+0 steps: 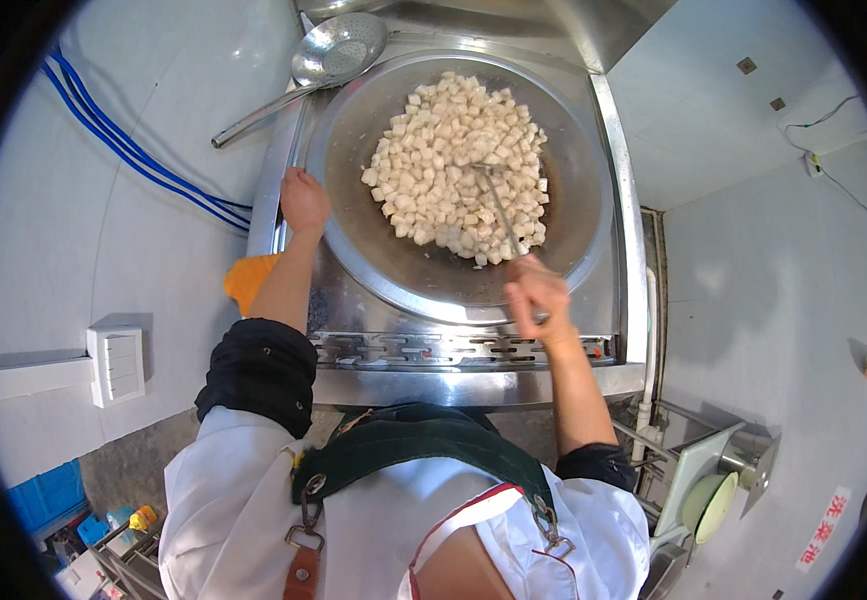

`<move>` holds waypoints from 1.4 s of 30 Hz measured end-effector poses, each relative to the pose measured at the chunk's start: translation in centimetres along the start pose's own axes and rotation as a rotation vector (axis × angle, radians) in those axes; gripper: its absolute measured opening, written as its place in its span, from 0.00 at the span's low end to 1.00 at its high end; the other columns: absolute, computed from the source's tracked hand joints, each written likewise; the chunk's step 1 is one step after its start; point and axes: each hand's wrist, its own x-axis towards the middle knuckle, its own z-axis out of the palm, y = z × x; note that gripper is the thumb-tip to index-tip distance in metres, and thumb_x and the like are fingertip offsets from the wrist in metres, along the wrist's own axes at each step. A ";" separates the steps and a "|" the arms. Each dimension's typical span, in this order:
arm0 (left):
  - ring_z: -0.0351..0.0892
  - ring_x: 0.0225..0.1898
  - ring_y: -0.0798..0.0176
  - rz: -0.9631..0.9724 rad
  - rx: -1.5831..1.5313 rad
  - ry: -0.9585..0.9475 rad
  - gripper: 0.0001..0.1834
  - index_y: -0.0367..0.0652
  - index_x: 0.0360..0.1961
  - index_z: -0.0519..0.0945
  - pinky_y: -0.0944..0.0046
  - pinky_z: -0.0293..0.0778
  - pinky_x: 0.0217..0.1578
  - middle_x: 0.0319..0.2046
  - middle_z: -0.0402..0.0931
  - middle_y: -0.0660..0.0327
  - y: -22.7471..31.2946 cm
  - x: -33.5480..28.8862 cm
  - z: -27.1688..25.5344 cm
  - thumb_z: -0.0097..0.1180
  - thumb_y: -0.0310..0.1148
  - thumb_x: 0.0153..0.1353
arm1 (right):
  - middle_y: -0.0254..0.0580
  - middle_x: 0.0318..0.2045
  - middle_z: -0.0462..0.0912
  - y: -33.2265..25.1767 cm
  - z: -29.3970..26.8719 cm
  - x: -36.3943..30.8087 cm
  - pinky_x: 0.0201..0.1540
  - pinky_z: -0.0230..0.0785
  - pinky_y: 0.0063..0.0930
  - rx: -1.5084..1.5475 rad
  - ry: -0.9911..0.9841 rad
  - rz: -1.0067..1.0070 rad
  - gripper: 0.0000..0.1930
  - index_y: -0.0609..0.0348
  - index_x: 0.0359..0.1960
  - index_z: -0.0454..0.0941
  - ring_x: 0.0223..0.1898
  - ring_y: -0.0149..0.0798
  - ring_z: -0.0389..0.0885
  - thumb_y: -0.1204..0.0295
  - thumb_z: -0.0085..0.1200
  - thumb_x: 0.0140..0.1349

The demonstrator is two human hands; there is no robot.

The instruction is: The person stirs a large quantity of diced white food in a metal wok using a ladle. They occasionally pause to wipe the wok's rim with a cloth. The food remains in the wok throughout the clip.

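Note:
Pale, whitish food cubes [459, 165] are heaped in a large round metal wok [354, 235] set into the stove. My right hand [537, 295] is closed around the handle of a long metal cooking utensil [503, 212]. The utensil reaches over the wok's near rim, and its head is partly buried among the cubes, so its exact shape is hidden. My left hand [304, 200] is closed at the wok's left side, by the edge of the stove. Whatever its fingers grip there is hidden from view.
A perforated metal strainer [339, 50] with a long handle rests at the back left. Beneath my left forearm shows an orange cloth [249, 280]. A slotted drain strip [424, 350] runs along the stove's front. Pale walls stand on both sides; blue cables [119, 145] hang at left.

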 end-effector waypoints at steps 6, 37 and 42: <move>0.74 0.40 0.38 0.026 -0.011 0.010 0.10 0.38 0.39 0.74 0.45 0.70 0.42 0.36 0.75 0.42 0.2 0.2 -0.1 0.43 0.32 0.65 | 0.36 0.12 0.64 -3.8 -11.2 2.6 0.22 0.56 0.31 0.421 0.245 0.299 0.16 0.59 0.14 0.63 0.16 0.33 0.58 0.76 0.49 0.59; 0.74 0.41 0.38 0.020 -0.044 0.014 0.11 0.36 0.38 0.74 0.46 0.69 0.43 0.36 0.76 0.42 -0.3 0.0 -0.2 0.43 0.32 0.64 | 0.43 0.12 0.62 1.8 2.1 1.1 0.20 0.55 0.36 0.088 -0.207 -0.188 0.14 0.59 0.10 0.60 0.15 0.47 0.62 0.84 0.54 0.41; 0.74 0.40 0.38 0.023 -0.029 0.005 0.11 0.36 0.38 0.74 0.45 0.70 0.42 0.35 0.75 0.42 0.0 0.2 -0.2 0.43 0.32 0.63 | 0.45 0.14 0.65 -2.0 -0.7 -1.4 0.25 0.63 0.34 -0.001 0.055 -0.021 0.09 0.62 0.13 0.64 0.17 0.45 0.65 0.84 0.49 0.46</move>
